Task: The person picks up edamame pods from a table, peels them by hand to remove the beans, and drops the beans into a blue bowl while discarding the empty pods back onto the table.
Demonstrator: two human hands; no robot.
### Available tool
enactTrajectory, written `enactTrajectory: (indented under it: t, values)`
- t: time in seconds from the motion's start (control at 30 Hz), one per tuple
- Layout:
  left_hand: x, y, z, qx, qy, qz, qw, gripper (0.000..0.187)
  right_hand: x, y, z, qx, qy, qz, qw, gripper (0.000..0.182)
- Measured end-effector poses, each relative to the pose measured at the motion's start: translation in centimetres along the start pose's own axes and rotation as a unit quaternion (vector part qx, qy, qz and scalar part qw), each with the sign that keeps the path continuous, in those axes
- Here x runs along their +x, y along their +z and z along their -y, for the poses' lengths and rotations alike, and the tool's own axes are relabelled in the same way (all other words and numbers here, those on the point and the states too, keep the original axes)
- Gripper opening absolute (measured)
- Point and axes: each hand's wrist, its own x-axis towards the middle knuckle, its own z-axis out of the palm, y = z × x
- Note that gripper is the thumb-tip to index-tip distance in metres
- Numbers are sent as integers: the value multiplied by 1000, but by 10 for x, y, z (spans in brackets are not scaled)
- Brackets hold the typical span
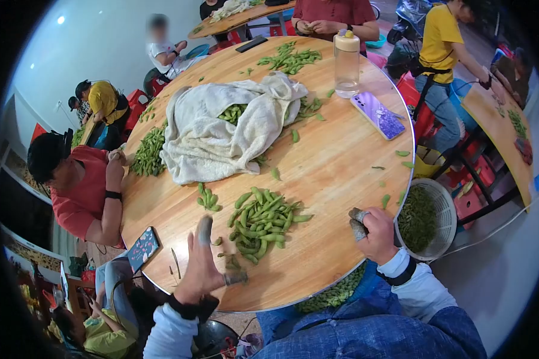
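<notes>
Left hand (pixel 199 269): left of pod pile (pixel 262 222), thumb and finger spread wide, grip open.
Right hand (pixel 375 234): right of pod pile, fingers curled, grip closed; contents unclear.

the round worktop (pixel 323 173) is pale, wood-grained and glossy. towards its near edge lies a loose heap of green pods (pixel 263 224), with a few strays beside it. a rumpled whitish cloth (pixel 215 143) spreads beyond, pods showing through a gap in it. another pile (pixel 150 154) sits by the left edge, another (pixel 293 58) towards the far edge, near a dark flat object (pixel 252 44). by the right edge stand a clear bottle (pixel 347 69) and, lying flat, a purple phone (pixel 378 115); a flower-patterned case (pixel 143 248) lies at the near-left edge.
</notes>
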Motion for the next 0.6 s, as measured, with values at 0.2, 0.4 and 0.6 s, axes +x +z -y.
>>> enactTrajectory:
  t: [0.2,0.4,0.6]
  values:
    - [-1,25,17,-116,-174,1,978,86,-1,1,-1,-4,-4,-1,1000,16]
    - [74,39,95,-378,-46,-113,918,80,2,-1,3,-3,-12,-10,1000,12]
    - [99,52,58,-299,9,-41,953,72,3,-3,4,-7,-9,-9,1000,12]
